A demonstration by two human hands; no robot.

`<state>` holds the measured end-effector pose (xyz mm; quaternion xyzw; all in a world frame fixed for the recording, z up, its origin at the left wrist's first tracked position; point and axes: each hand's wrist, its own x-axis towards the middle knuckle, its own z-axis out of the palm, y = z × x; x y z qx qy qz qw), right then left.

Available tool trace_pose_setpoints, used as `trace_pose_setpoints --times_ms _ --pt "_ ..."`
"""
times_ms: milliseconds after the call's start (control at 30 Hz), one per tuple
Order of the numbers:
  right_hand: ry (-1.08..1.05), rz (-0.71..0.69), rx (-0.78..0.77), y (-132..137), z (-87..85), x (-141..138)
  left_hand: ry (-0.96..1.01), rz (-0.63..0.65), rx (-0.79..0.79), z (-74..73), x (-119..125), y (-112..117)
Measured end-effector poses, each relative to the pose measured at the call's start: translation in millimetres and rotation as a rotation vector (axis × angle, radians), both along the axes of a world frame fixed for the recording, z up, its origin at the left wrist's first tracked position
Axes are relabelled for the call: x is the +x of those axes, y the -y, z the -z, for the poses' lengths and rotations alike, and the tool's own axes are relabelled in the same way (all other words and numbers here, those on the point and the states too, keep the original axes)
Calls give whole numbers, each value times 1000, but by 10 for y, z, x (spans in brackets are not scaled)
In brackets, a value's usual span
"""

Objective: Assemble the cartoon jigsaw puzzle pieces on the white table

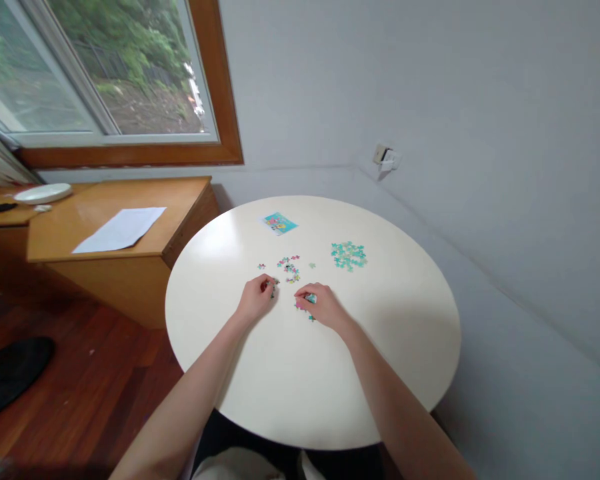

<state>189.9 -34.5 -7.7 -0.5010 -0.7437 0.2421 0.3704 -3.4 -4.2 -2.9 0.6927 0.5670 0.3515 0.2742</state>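
Observation:
My left hand (pixel 257 297) rests on the white round table with its fingers curled in a pinch at a small jigsaw puzzle piece (pixel 275 283); more pieces show just beside the fingertips. To its right, my right hand (pixel 326 307) is bent over pink and teal puzzle pieces (pixel 301 305), thumb and fingers closed on one, partly hidden beneath them. A teal piece (pixel 311 319) lies just below that hand. Beyond both hands lies a loose cluster of mixed-colour pieces (pixel 291 269), with single pieces to its left (pixel 261 266) and right (pixel 313 265).
A heap of teal and pale green pieces (pixel 349 256) is at the right of the round table (pixel 300 387). A colourful picture card (pixel 279 223) lies toward the back. At left, a wooden desk (pixel 185 200) holds a paper sheet (pixel 121 230) and a white dish (pixel 43 193). Walls stand behind and right.

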Motion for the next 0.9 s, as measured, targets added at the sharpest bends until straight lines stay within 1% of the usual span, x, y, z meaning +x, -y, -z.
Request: trace_pose_setpoints --times_ms 233,367,500,600,767,900 --pt "-2 44 -32 8 -70 -14 -50 17 8 20 2 -20" --pt "-74 88 -85 16 -78 -31 -17 29 5 24 1 -22" --pt "-206 116 -121 7 -50 -44 58 31 3 23 -1 -14" --pt "-279 146 -109 -20 -12 -34 109 33 17 28 -5 -11" --pt "-325 203 -100 -60 38 -7 171 32 28 33 -10 -11" --pt "-345 207 -108 -61 53 -1 184 27 24 46 -14 -14"
